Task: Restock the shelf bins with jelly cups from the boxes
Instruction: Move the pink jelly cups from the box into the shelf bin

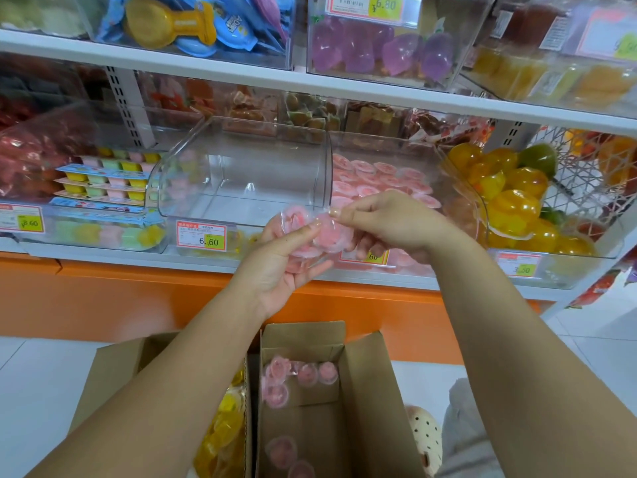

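My left hand (282, 267) holds a cluster of pink jelly cups (312, 232) in front of the shelf edge. My right hand (382, 225) pinches one of those cups at its rim with thumb and forefinger. Just behind the hands stands an empty clear bin (241, 174). To its right, a clear bin (396, 153) holds several pink jelly cups (372, 181). Below, an open cardboard box (372, 391) on the floor contains several more pink cups (296, 377).
A second box (110, 370) at left holds yellow jelly cups (224, 429). Bins of orange jelly (510, 198) and pastel multipacks (103, 181) flank the pink ones. Price tags (201, 236) line the shelf front. A shoe (425, 436) and knee sit at lower right.
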A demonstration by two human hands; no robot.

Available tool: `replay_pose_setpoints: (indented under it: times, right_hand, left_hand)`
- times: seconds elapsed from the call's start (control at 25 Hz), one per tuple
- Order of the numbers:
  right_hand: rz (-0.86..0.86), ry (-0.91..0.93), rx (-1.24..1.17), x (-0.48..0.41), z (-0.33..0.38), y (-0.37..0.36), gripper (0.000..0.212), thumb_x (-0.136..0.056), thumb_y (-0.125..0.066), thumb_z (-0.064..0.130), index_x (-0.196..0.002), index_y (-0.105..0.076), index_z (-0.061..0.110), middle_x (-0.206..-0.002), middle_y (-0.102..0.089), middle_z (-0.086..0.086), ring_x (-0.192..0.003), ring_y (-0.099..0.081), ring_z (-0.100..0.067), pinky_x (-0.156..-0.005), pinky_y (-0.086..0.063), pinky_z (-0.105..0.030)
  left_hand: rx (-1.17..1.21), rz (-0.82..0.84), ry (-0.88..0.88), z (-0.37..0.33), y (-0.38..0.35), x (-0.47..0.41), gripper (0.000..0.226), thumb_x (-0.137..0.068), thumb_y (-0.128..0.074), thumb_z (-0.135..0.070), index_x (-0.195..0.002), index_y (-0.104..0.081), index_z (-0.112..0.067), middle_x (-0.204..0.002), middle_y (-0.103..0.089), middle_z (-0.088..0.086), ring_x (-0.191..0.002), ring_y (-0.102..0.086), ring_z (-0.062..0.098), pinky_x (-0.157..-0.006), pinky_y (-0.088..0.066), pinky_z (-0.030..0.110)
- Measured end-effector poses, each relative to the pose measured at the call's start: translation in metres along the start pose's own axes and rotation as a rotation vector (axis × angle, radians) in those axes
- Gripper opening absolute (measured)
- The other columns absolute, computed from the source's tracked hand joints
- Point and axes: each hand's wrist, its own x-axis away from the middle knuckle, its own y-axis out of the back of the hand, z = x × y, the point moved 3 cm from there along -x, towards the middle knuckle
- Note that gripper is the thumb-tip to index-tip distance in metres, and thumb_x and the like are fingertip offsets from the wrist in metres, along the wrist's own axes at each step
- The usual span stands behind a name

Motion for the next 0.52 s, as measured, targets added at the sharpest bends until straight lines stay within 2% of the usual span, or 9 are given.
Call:
replay_pose_setpoints:
  times: [0.12, 0.24, 0.32, 0.4, 0.52]
  right_hand:
    - [-0.074, -0.046, -0.271, 0.003, -0.006, 0.008, 0.024, -0.085, -0.071, 0.023, -0.097, -0.071, 0.003, -0.074, -0.069, -0.011, -0.055, -0.064, -0.016, -0.053, -0.049, -0.023]
    - [-0.251, -0.033, -0.456, 0.006, -0.013, 0.033, 0.012, -0.082, -0.073, 0.018, -0.089, -0.072, 0.009, -0.078, -0.07, -0.012, -0.06, -0.068, -0.019, -0.053, -0.054, -0.023]
    - [-0.508, 0.006, -0.298, 0.011, -0.024, 0.058, 0.007, -0.084, -0.073, 0.021, -0.086, -0.074, 0.014, -0.082, -0.072, -0.006, -0.065, -0.069, -0.019, -0.057, -0.055, -0.027]
    - [-0.727, 0.006, 0.031, 0.013, -0.041, 0.076, 0.009, -0.087, -0.07, 0.025, -0.087, -0.075, 0.018, -0.083, -0.072, 0.0, -0.069, -0.065, -0.017, -0.066, -0.053, -0.032]
    - [-0.775, 0.036, 0.358, 0.008, -0.071, 0.07, 0.017, -0.088, -0.069, 0.021, -0.101, -0.076, 0.013, -0.099, -0.073, -0.003, -0.084, -0.063, -0.016, -0.076, -0.044, -0.023]
  left_hand:
    - [-0.029, 0.008, -0.022, -0.002, -0.012, -0.005, 0.029, -0.085, -0.071, -0.01, -0.108, -0.058, -0.023, -0.087, -0.076, 0.002, -0.077, -0.075, 0.02, -0.06, -0.06, 0.03]
    - [-0.065, -0.011, -0.019, -0.003, -0.018, -0.012, 0.026, -0.085, -0.073, -0.014, -0.105, -0.058, -0.023, -0.102, -0.073, 0.006, -0.086, -0.074, 0.022, -0.063, -0.061, 0.031]
    - [-0.042, -0.043, -0.004, -0.002, -0.015, -0.014, 0.031, -0.085, -0.074, -0.015, -0.11, -0.058, -0.022, -0.103, -0.073, 0.006, -0.08, -0.074, 0.019, -0.059, -0.06, 0.03]
    - [-0.02, -0.068, 0.012, 0.0, -0.007, -0.015, 0.041, -0.085, -0.074, -0.015, -0.121, -0.056, -0.021, -0.098, -0.073, 0.006, -0.074, -0.074, 0.016, -0.056, -0.059, 0.029]
    - [-0.027, -0.068, 0.035, 0.006, 0.003, -0.013, 0.05, -0.081, -0.075, -0.015, -0.127, -0.055, -0.019, -0.095, -0.075, 0.005, -0.076, -0.075, 0.017, -0.057, -0.059, 0.029]
